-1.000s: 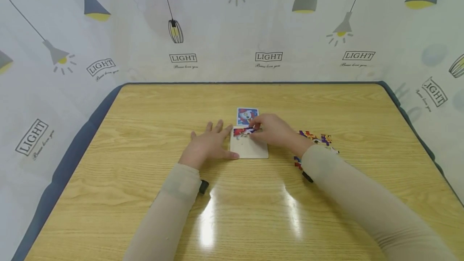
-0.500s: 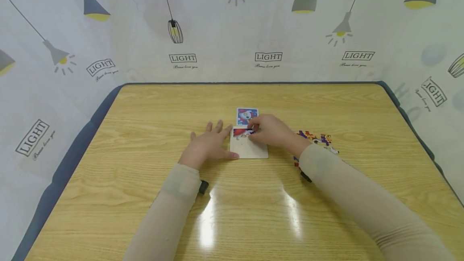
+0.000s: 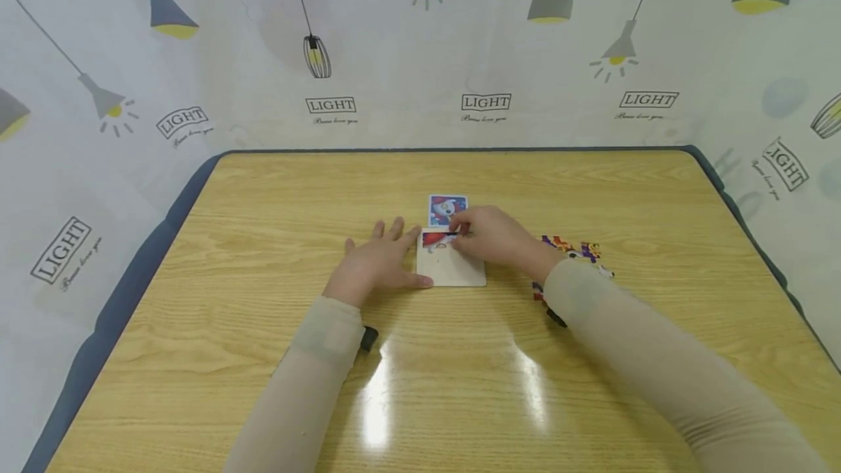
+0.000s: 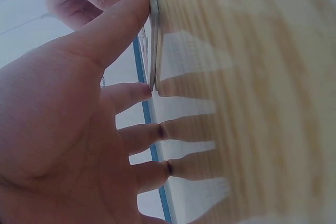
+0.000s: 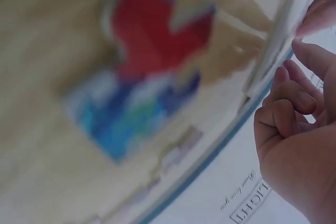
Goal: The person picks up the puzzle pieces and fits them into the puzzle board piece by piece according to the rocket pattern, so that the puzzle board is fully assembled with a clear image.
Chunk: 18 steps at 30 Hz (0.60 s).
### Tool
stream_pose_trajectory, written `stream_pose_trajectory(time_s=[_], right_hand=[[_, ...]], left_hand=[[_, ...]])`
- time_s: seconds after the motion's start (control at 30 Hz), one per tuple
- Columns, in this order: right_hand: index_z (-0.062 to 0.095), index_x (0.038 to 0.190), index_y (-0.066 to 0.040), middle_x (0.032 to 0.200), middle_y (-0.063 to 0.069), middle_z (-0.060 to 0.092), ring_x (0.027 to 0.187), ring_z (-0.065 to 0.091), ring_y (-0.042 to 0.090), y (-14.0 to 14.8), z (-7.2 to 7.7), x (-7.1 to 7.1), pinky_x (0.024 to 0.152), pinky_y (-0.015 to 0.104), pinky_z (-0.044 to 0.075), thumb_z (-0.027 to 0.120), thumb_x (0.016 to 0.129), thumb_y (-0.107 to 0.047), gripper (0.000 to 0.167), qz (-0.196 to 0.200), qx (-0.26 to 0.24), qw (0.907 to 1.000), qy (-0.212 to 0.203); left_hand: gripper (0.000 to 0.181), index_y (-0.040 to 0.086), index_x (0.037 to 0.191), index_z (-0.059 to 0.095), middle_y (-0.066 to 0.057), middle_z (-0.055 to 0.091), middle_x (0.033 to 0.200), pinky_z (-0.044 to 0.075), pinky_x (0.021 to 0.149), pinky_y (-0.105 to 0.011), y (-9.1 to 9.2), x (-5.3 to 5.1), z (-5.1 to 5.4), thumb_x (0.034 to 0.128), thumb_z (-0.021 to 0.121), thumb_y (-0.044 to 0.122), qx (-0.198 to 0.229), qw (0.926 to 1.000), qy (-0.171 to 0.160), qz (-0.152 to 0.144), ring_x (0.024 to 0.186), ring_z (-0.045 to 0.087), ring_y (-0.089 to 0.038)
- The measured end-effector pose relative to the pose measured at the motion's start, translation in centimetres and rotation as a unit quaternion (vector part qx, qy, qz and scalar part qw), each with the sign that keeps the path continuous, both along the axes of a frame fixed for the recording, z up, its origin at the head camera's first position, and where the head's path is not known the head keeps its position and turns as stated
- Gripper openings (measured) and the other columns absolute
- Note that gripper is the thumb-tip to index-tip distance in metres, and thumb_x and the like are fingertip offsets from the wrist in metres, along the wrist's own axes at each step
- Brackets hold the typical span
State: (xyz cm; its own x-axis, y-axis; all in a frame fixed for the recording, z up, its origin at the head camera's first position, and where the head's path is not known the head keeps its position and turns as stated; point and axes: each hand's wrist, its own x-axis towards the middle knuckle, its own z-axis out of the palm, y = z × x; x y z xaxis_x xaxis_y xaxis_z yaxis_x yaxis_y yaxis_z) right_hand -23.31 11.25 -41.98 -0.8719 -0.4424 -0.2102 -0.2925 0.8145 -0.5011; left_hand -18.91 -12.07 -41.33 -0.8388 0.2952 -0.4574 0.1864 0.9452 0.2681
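Observation:
The pale board (image 3: 450, 272) lies flat, with red and purple puzzle pieces (image 3: 432, 239) along its upper edge. My left hand (image 3: 376, 265) is spread beside it, thumb on its lower left and a fingertip at its upper left corner. In the left wrist view, the thumb of the left hand (image 4: 68, 124) rests along the board's edge (image 4: 154, 40). My right hand (image 3: 499, 239) pinches a dark piece over the board's upper right part, mostly hidden by the fingers. The right wrist view shows the right hand (image 5: 299, 129) with several fingers curled.
A printed picture card (image 3: 440, 209) lies just beyond the board. Loose puzzle pieces (image 3: 589, 250) are spread to the right, partly under the right forearm. Close to the right wrist camera are a red piece (image 5: 144, 30) and a blue piece (image 5: 123, 114). A patterned curtain surrounds the table (image 3: 282, 203).
The right fingers have shifted slightly over the board's upper edge, and the piece between them shows less than before. My left hand has not moved.

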Motion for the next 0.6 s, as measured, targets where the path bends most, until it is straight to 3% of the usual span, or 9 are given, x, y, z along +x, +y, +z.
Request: stream_pose_trajectory(time_s=[0.17, 0.4, 0.6], right_hand=[[0.074, 0.129, -0.012, 0.114, 0.007, 0.072, 0.092, 0.062, 0.022, 1.9, 1.7, -0.3, 0.079, 0.035, 0.055, 0.071, 0.103, -0.027, 0.030, -0.012, 0.008, 0.9998, 0.015], [0.072, 0.132, -0.006, 0.118, 0.012, 0.072, 0.100, 0.065, 0.027, 6.3, 4.5, -0.5, 0.088, 0.046, 0.055, 0.069, 0.104, -0.025, 0.033, -0.017, 0.018, 0.9985, 0.048], [0.071, 0.130, -0.004, 0.115, 0.013, 0.071, 0.097, 0.064, 0.028, 9.8, 5.4, -0.2, 0.087, 0.048, 0.052, 0.070, 0.104, -0.025, 0.033, -0.024, 0.018, 0.9978, 0.059]], left_hand=[[0.107, 0.034, 0.172, 0.013, -0.006, -0.003, 0.182, 0.005, 0.123, -0.085, 0.1, 0.1, 0.0, 0.0903, 0.067, 0.076, 0.002, 1.0000, -0.002, 0.003, 0.168, -0.004, -0.041], [0.106, 0.034, 0.172, 0.010, -0.006, -0.007, 0.181, 0.002, 0.124, -0.084, 0.1, 0.0, 0.2, 0.0916, 0.068, 0.073, 0.007, 1.0000, -0.006, 0.000, 0.167, -0.008, -0.040], [0.106, 0.034, 0.173, 0.009, -0.006, -0.007, 0.181, 0.002, 0.124, -0.084, 0.2, 0.0, 0.4, 0.0922, 0.068, 0.072, 0.006, 0.9999, -0.011, 0.000, 0.167, -0.008, -0.040]])
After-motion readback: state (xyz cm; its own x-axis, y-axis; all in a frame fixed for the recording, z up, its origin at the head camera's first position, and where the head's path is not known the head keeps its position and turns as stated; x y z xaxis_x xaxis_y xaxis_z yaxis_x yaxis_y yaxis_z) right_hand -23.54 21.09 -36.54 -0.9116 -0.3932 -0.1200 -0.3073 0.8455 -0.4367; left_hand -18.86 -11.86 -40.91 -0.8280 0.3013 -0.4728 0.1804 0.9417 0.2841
